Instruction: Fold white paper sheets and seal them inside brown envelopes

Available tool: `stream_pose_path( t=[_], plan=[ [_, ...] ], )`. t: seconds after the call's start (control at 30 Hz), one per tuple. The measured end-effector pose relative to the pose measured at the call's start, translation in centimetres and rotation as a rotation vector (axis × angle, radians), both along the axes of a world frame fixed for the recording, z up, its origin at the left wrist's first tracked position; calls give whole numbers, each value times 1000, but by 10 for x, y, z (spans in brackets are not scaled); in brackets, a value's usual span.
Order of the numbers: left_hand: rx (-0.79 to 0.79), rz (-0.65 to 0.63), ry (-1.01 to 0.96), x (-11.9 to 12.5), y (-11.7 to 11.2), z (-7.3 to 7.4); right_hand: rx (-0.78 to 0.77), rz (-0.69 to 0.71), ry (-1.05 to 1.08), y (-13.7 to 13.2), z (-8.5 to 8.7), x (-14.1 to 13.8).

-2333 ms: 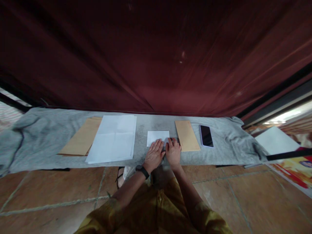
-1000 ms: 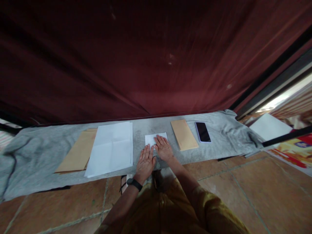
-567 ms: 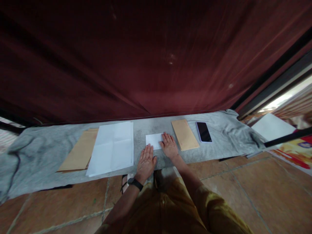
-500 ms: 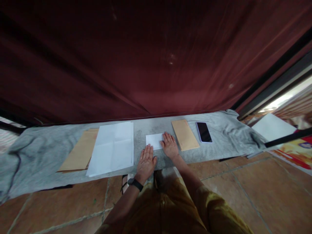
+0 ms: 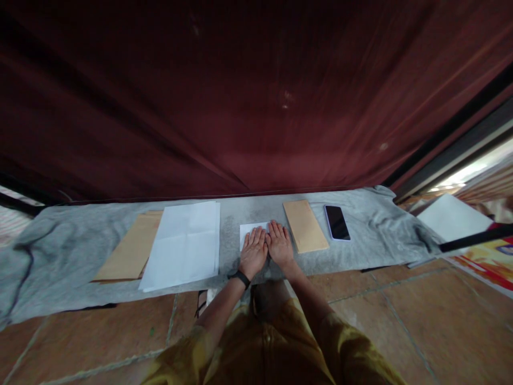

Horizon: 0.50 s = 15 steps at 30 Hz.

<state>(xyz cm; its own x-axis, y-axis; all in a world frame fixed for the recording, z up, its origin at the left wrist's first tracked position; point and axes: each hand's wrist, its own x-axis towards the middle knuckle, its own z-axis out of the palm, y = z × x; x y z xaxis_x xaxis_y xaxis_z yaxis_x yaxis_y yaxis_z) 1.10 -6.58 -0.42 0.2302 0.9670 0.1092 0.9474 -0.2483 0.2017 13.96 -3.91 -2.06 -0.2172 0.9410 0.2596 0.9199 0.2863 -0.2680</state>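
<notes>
A small folded sheet of white paper (image 5: 246, 230) lies on the grey cloth in front of me, mostly covered by my hands. My left hand (image 5: 254, 253) rests flat across its middle and near edge, fingers stretched out. Beside it, my right hand (image 5: 279, 244) lies flat over the paper's right end, with its fingers extended. The two hands touch or nearly touch at the thumbs. To the right of my right hand is a brown envelope (image 5: 306, 226). Larger white sheets (image 5: 182, 246) lie to the left, partly over other brown envelopes (image 5: 127, 248).
A phone (image 5: 337, 222) with a dark screen lies right of the envelope. The grey cloth (image 5: 371, 224) covers a narrow bench, wrinkled at both ends. A dark red curtain (image 5: 256, 107) hangs behind it. Brown floor tiles (image 5: 368, 310) show in front.
My left hand has slid right and slightly forward, from the paper's near left edge onto its middle, close to my right hand. The right hand stays nearly in place.
</notes>
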Motion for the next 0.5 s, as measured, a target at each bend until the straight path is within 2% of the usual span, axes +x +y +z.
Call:
stream_pose_path(
  t=[0.2,0.5],
  plan=[
    [9,14,32,-4,10,-8,2,-8,-37,0,-2,-1],
    [31,134,26,-28,14,-10,42,-36,-33,0,-8,-2]
  ],
)
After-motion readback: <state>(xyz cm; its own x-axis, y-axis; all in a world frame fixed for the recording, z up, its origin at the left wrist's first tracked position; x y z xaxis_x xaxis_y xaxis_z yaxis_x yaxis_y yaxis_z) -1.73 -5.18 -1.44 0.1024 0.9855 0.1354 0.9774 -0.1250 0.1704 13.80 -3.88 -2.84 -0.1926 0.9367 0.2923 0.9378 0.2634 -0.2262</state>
